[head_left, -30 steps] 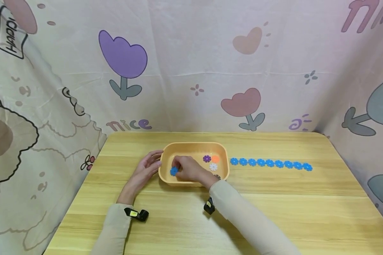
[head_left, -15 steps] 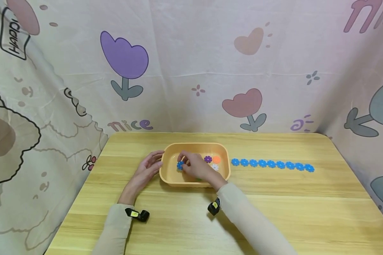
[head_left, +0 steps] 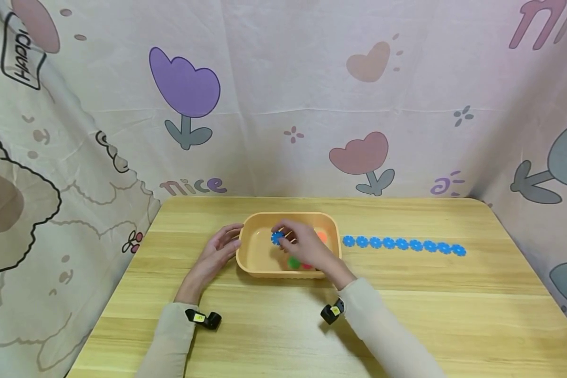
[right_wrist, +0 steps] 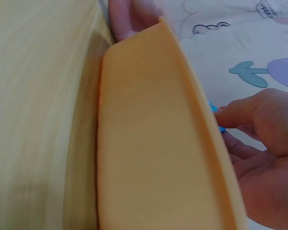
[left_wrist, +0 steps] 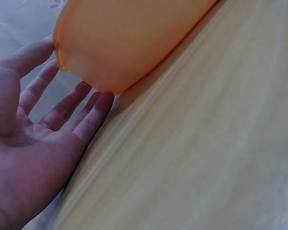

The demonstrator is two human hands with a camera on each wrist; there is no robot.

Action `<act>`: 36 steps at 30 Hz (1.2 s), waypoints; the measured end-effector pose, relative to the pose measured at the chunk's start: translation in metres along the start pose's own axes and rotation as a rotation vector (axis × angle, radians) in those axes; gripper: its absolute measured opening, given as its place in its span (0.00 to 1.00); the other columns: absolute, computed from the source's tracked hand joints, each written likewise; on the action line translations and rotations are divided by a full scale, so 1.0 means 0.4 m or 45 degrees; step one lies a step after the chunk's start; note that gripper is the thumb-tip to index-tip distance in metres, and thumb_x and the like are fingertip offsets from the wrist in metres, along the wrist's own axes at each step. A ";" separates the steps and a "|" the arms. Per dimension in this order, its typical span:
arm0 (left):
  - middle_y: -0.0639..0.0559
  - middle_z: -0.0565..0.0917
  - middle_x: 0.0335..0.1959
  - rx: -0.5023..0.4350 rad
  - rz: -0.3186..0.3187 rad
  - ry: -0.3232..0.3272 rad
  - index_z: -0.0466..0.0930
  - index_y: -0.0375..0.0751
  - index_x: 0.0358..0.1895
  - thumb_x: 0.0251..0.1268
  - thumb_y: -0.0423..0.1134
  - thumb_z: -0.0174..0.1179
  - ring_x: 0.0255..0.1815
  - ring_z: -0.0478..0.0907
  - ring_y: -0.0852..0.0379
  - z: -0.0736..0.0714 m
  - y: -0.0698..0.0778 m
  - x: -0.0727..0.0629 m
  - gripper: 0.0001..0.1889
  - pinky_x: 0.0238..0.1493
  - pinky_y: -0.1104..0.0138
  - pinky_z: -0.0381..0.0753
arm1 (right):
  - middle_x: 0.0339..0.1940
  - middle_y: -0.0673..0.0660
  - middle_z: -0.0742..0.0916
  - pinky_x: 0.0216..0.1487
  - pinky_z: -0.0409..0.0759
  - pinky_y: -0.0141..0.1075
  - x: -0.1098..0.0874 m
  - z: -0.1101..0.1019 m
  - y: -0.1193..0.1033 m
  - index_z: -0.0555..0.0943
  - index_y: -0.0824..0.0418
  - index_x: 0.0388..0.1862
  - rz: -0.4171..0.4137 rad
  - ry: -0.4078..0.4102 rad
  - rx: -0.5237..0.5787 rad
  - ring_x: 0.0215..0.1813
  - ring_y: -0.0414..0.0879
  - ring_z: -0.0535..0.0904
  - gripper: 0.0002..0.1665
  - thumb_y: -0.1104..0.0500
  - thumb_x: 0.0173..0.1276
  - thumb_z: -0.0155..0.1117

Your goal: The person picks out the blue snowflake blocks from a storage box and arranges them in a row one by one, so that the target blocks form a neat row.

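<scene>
My right hand (head_left: 307, 245) pinches a blue flower-shaped disc (head_left: 277, 238) between thumb and fingers, over the yellow-orange tray (head_left: 255, 272). In the right wrist view the tray wall hides part of that disc (right_wrist: 222, 129). My left hand (head_left: 218, 253) rests against the tray's left end; in the left wrist view its fingertips touch the tray's outside with the fingers only gently bent. Inside the tray lie a green disc (head_left: 294, 262), a red disc (head_left: 307, 265) and an orange disc (head_left: 322, 237), partly hidden by my right hand and forearm.
To the right of the tray, a row of several blue flower-shaped discs (head_left: 402, 243) lies on the wooden table (head_left: 264, 325), edge to edge. A printed cloth (head_left: 274, 94) hangs behind the table and at both sides. Each wrist wears a small black camera (head_left: 332, 312).
My right hand has lifted the blue disc from the left part of the tray and moved it right and away from me. The left hand has stayed at the tray's end.
</scene>
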State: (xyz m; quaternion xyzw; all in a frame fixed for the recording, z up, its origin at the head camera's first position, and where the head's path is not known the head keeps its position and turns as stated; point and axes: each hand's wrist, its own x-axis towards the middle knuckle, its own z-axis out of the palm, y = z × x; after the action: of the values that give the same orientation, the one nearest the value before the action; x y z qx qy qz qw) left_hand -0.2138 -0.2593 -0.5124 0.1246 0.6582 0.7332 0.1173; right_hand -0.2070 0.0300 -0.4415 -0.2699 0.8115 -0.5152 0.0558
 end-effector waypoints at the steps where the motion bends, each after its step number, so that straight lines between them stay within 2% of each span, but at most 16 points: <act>1: 0.36 0.66 0.74 0.000 0.002 0.001 0.65 0.39 0.75 0.78 0.33 0.57 0.70 0.72 0.49 0.000 0.000 0.000 0.26 0.64 0.61 0.79 | 0.40 0.59 0.88 0.36 0.86 0.33 -0.004 -0.005 -0.003 0.81 0.67 0.56 -0.011 0.010 0.006 0.38 0.55 0.87 0.14 0.71 0.73 0.62; 10: 0.37 0.67 0.74 -0.003 -0.006 0.015 0.66 0.39 0.74 0.77 0.33 0.58 0.70 0.72 0.48 0.004 0.005 -0.006 0.26 0.64 0.60 0.79 | 0.47 0.54 0.89 0.42 0.87 0.33 -0.036 -0.040 -0.021 0.82 0.61 0.59 -0.021 0.069 -0.067 0.42 0.45 0.86 0.19 0.70 0.70 0.67; 14: 0.37 0.67 0.74 -0.013 -0.011 0.012 0.65 0.39 0.75 0.77 0.33 0.58 0.71 0.72 0.47 0.003 0.003 -0.007 0.26 0.65 0.60 0.79 | 0.46 0.55 0.88 0.45 0.87 0.36 -0.054 -0.057 -0.027 0.82 0.62 0.59 -0.047 0.079 -0.073 0.43 0.46 0.85 0.21 0.71 0.68 0.68; 19: 0.37 0.68 0.74 -0.024 0.007 -0.001 0.66 0.38 0.74 0.77 0.32 0.57 0.71 0.71 0.47 0.002 -0.001 -0.006 0.26 0.65 0.59 0.78 | 0.43 0.54 0.88 0.44 0.88 0.37 -0.082 -0.080 -0.032 0.82 0.62 0.59 -0.059 0.127 -0.089 0.40 0.46 0.84 0.22 0.71 0.67 0.69; 26: 0.36 0.68 0.74 -0.026 0.025 -0.013 0.65 0.37 0.75 0.78 0.31 0.56 0.71 0.71 0.47 0.002 -0.002 -0.004 0.26 0.65 0.59 0.78 | 0.46 0.54 0.89 0.48 0.88 0.37 -0.118 -0.115 -0.030 0.82 0.61 0.61 -0.041 0.177 -0.089 0.44 0.46 0.84 0.24 0.71 0.67 0.69; 36: 0.33 0.66 0.74 -0.023 0.043 -0.028 0.64 0.35 0.75 0.78 0.31 0.55 0.70 0.72 0.48 0.000 -0.002 -0.002 0.26 0.64 0.61 0.79 | 0.48 0.56 0.89 0.47 0.88 0.39 -0.170 -0.164 -0.021 0.83 0.59 0.60 -0.032 0.271 -0.089 0.45 0.49 0.85 0.26 0.73 0.64 0.70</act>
State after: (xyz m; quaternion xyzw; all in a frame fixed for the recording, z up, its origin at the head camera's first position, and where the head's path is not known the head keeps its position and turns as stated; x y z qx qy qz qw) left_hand -0.2130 -0.2594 -0.5131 0.1427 0.6479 0.7397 0.1130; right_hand -0.1704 0.1138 -0.4164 -0.2257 0.8269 -0.5130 -0.0466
